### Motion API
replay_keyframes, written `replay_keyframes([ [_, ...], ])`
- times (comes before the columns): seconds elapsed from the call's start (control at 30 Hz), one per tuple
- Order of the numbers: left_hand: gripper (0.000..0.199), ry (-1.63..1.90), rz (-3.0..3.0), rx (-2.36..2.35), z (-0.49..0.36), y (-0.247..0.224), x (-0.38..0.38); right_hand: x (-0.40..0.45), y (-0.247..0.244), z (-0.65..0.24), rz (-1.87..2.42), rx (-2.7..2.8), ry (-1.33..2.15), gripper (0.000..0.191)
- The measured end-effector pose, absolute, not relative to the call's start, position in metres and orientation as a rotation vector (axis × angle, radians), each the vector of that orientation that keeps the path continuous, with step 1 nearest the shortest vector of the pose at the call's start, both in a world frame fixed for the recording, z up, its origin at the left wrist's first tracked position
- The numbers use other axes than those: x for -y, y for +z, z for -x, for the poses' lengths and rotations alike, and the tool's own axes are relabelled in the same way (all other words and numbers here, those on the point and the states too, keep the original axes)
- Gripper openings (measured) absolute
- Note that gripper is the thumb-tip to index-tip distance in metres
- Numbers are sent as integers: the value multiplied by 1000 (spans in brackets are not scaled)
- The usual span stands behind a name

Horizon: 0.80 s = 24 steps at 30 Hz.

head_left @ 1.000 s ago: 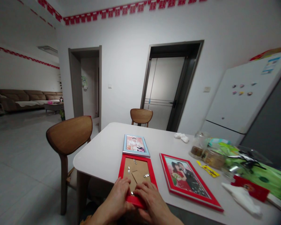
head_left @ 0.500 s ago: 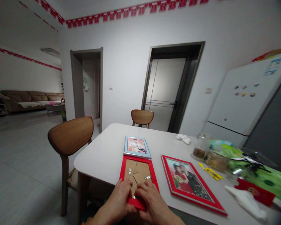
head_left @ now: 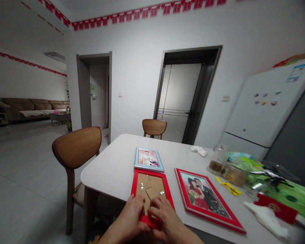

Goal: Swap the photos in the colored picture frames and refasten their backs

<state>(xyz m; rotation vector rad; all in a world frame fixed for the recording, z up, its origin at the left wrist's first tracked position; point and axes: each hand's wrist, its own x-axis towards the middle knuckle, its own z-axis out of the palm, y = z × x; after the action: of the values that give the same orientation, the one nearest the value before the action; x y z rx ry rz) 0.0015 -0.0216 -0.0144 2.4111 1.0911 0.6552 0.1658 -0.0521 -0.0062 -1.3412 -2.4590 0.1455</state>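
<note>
A red picture frame [head_left: 169, 195] lies face down at the near table edge, its brown backing board [head_left: 155, 184] and small metal clips showing. My left hand [head_left: 132, 215] is closed on the near left corner, thumb along the near edge. My right hand [head_left: 165, 217] grips the near right corner, with its fingers bent over the backing board. The fingertips partly hide the board's near end. Just beyond this frame lies a light blue picture frame [head_left: 162, 165] with a photo facing up. To the right, a larger red picture frame [head_left: 218, 225] holds a photo of a couple.
On the white table [head_left: 112, 162], glass jars [head_left: 217, 159], a yellow packet [head_left: 231, 188], a red envelope [head_left: 277, 206], white tissue [head_left: 266, 218] and green bags [head_left: 295, 196] crowd the right side. Wooden chairs [head_left: 77, 147] stand at the left and far sides.
The red picture frame in my hands has shifted slightly to the right and toward me. My right hand's fingers have moved a little on the board. The other frames lie where they were.
</note>
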Motion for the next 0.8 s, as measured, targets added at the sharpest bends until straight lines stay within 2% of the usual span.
replay_keyframes([
  [0.07, 35, 641, -2402, -1094, -1, -13, 22, 53, -6, -169, 1300, 2451, 173, 19],
  [0.2, 36, 585, -2366, -1124, 1, -12, 22, 44, -8, -182, 1380, 2292, 155, 37],
  [0.37, 39, 508, -2347, -1134, 1, -8, 24, 20, -14, -199, 1785, 2061, -33, 28],
  [0.8, 33, 640, -2310, -1172, -2, -3, 29, 10, -18, -201, 1746, 2043, -20, 27],
])
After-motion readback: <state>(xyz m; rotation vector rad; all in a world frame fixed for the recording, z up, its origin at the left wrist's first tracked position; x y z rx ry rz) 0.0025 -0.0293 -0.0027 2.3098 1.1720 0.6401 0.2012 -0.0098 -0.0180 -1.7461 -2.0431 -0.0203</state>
